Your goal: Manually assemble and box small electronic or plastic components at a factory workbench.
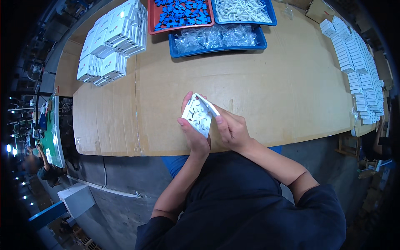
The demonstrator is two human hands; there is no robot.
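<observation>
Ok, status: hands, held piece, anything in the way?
Left hand and right hand gripping white folded piece. Dark marks showing on it. Front blue tray beyond, not blocking.

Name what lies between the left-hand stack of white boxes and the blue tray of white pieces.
In the head view, the red tray, holding many small blue pieces, lies between them.

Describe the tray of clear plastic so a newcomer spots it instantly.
Look to the far side of the large cardboard-covered table. The blue tray sits in front of the red tray and another blue tray. It alone holds crinkled clear plastic.
</observation>
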